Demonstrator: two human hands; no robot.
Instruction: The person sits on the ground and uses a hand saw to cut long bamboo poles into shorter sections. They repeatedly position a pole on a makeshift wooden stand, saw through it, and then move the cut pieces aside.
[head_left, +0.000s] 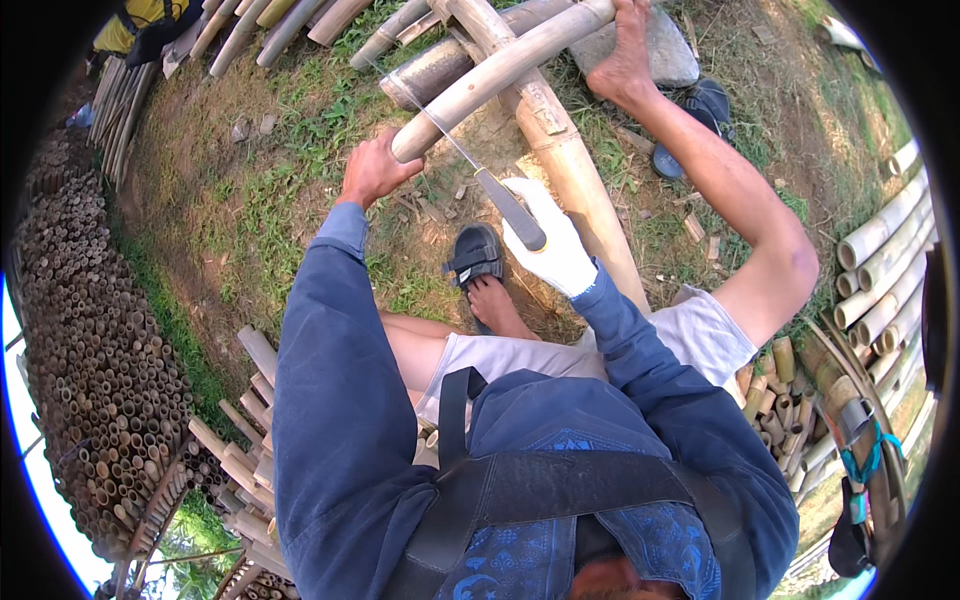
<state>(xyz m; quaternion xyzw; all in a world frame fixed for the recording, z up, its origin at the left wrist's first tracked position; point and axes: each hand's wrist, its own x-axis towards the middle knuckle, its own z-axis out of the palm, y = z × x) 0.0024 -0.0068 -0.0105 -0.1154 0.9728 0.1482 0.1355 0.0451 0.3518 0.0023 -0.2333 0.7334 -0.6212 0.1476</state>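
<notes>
A bamboo pole (500, 72) lies slantwise across another bamboo piece, its near end pointing toward my left side. My bare left hand (380, 168) is closed around that near end. In my right hand (548, 235), which wears a white glove, is the dark grey handle of a hand saw (510, 208). The thin saw blade (446, 132) crosses the pole a little beyond my left hand. My bare right foot (622, 62) rests at the pole's far end. Beneath the pole a long, thick bamboo pole (578, 185) runs back toward me.
A large stack of bamboo (110, 380) stands on the left, cut ends showing. More bamboo poles (890, 245) lie at the right. A flat stone (655, 58) and a loose sandal (705, 110) are by my right foot. My left foot wears a black sandal (476, 250).
</notes>
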